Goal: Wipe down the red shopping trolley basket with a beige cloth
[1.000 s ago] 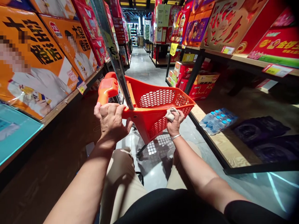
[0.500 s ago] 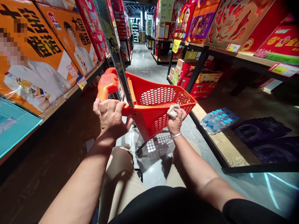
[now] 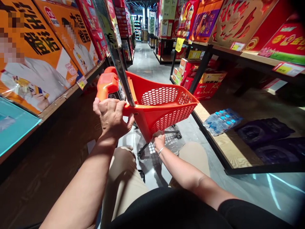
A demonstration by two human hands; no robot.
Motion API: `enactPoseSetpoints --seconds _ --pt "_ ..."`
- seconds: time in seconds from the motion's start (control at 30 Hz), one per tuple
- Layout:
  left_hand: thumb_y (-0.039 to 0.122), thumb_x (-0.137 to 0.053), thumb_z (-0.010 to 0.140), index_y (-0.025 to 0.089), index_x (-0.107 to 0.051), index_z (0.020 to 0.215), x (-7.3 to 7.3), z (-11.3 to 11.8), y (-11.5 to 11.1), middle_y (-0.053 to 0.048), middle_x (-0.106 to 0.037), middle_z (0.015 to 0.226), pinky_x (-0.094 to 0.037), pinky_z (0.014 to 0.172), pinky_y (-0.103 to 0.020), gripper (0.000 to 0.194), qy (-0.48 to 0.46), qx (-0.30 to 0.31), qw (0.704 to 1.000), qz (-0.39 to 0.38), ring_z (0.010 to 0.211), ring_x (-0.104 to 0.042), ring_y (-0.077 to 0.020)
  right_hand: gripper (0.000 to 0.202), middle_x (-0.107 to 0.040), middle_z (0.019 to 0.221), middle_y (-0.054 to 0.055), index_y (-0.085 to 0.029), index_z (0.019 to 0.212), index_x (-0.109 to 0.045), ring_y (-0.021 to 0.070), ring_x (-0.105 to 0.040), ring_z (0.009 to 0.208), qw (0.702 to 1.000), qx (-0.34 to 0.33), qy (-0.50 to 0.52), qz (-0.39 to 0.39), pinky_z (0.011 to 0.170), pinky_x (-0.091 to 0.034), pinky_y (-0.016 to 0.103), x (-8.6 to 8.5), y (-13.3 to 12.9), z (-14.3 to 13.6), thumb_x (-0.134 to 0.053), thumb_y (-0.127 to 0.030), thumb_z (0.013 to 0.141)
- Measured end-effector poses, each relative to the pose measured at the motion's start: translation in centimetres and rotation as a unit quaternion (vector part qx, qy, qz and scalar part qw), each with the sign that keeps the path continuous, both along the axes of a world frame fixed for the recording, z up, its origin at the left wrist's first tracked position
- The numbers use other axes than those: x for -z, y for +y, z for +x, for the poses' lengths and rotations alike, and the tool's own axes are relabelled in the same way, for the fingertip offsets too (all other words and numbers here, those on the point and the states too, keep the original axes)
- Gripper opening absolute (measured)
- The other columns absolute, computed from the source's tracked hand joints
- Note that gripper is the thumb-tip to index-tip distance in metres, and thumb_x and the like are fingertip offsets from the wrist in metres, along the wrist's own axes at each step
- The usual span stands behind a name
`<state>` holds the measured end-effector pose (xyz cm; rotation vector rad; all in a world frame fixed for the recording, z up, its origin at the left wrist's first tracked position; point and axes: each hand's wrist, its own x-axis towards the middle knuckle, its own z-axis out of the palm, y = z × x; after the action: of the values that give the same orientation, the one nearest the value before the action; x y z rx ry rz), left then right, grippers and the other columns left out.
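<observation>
In front of me stands a red shopping cart (image 3: 164, 109) with a basket of perforated plastic and an orange-red handle (image 3: 107, 83). My left hand (image 3: 111, 116) is wrapped round the handle's near end, close to the basket's corner. Low at the basket's near side, my right hand (image 3: 159, 142) holds a pale cleaning cloth (image 3: 158, 133) against the bottom edge. Most of the cloth is hidden by the fingers and the basket. A scuffed metal post (image 3: 120, 60) rises at a slant from the cart beside the handle.
Shelves line both sides of the aisle. Orange cartons (image 3: 35, 54) fill the left one. At right are red gift boxes (image 3: 283, 41), a pack of water bottles (image 3: 222, 121) and dark purple packs (image 3: 264, 131) on a low shelf. Tiled floor (image 3: 141, 57) runs ahead.
My right hand has moved down and left with the cloth, from the basket's upper side to its bottom edge. My left hand keeps its hold on the handle.
</observation>
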<state>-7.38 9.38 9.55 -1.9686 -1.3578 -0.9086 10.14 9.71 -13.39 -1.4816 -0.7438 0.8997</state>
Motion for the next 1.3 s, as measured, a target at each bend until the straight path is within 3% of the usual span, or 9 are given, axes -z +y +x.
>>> enactPoseSetpoints --seconds 0.13,0.33,0.5,0.6,0.7,0.83,0.93,1.1,1.3 --pt "0.047 -0.063 0.079 0.021 -0.064 0.113 0.1 0.0 0.0 -0.012 -0.066 0.114 -0.014 0.119 -0.063 0.043 -0.021 0.006 0.999 -0.024 0.118 -0.055 -0.0359 0.032 -0.047 0.064 -0.008 -0.026 0.079 -0.032 0.0148 -0.058 0.058 0.992 0.066 0.107 -0.023 0.051 -0.054 0.031 -2.4 3.4 3.9 -0.063 -0.031 0.069" --pt "0.049 -0.062 0.079 0.022 -0.064 0.111 -0.2 0.0 -0.1 -0.013 -0.067 0.115 -0.018 0.116 -0.067 0.042 -0.056 0.027 0.997 -0.043 0.117 -0.056 -0.0367 0.042 -0.059 0.089 -0.005 -0.027 0.103 -0.041 0.011 -0.064 0.074 0.975 0.144 0.119 0.12 0.068 -0.058 0.028 -8.6 6.5 11.1 -0.063 -0.024 0.068" --pt "0.049 -0.063 0.078 0.022 -0.064 0.11 -0.3 0.0 0.1 -0.011 -0.067 0.113 -0.019 0.114 -0.071 0.042 -0.055 0.031 0.997 -0.045 0.115 -0.055 -0.0354 0.051 -0.051 0.125 0.012 -0.021 0.115 -0.048 0.0208 -0.059 0.111 0.964 0.171 -0.129 0.155 0.104 -0.049 0.041 -8.1 5.0 9.4 -0.065 -0.02 0.068" --pt "0.05 -0.062 0.079 0.02 -0.063 0.11 -0.2 -0.2 0.2 -0.011 -0.067 0.112 -0.021 0.115 -0.07 0.043 -0.04 0.019 0.999 -0.03 0.114 -0.056 -0.0343 0.045 -0.049 0.123 0.014 -0.018 0.112 -0.052 0.0241 -0.057 0.113 0.971 0.093 -0.206 0.081 0.108 -0.045 0.043 -6.7 3.1 7.1 -0.062 -0.017 0.068" --pt "0.049 -0.062 0.079 0.021 -0.063 0.111 -0.1 -0.4 0.2 -0.009 -0.066 0.113 -0.021 0.117 -0.067 0.042 -0.026 0.014 0.999 -0.021 0.114 -0.057 -0.0327 0.041 -0.053 0.115 0.011 -0.02 0.11 -0.055 0.0244 -0.059 0.107 0.969 0.008 -0.23 0.088 0.103 -0.048 0.043 -8.2 1.5 6.9 -0.061 -0.019 0.069" --pt "0.045 -0.066 0.075 0.018 -0.064 0.111 0.0 -0.5 0.1 -0.012 -0.066 0.113 -0.021 0.118 -0.065 0.044 -0.015 0.013 1.0 -0.006 0.117 -0.056 -0.0357 0.045 -0.053 0.127 0.011 -0.024 0.119 -0.056 0.0261 -0.053 0.121 0.903 -0.019 -0.346 0.255 0.108 -0.044 0.044 -13.9 1.0 10.0 -0.062 -0.022 0.075" --pt "0.042 -0.067 0.074 0.019 -0.065 0.112 -0.1 -0.5 0.1 -0.012 -0.066 0.114 -0.018 0.119 -0.066 0.044 -0.029 0.033 0.999 -0.018 0.119 -0.055 -0.0366 0.067 -0.05 0.139 0.013 -0.022 0.139 -0.046 0.0293 -0.045 0.13 0.854 -0.016 -0.449 0.263 0.113 -0.037 0.048 -16.8 2.1 12.5 -0.061 -0.016 0.074" --pt "0.043 -0.065 0.076 0.018 -0.065 0.11 -0.3 -0.4 0.1 -0.014 -0.066 0.112 -0.019 0.12 -0.064 0.042 -0.018 0.031 0.999 -0.006 0.117 -0.057 -0.0368 0.068 -0.055 0.137 0.011 -0.02 0.138 -0.053 0.0317 -0.044 0.126 0.818 -0.106 -0.534 0.186 0.106 -0.038 0.049 -17.4 2.7 10.7 -0.057 -0.008 0.071" --pt "0.044 -0.065 0.076 0.018 -0.066 0.11 -0.3 -0.7 0.3 -0.013 -0.067 0.112 -0.019 0.119 -0.064 0.042 -0.017 0.016 0.999 -0.023 0.116 -0.058 -0.0364 0.07 -0.052 0.144 0.007 -0.027 0.143 -0.055 0.032 -0.037 0.133 0.733 -0.198 -0.586 0.282 0.108 -0.035 0.047 -19.6 1.4 6.0 -0.062 -0.013 0.075"
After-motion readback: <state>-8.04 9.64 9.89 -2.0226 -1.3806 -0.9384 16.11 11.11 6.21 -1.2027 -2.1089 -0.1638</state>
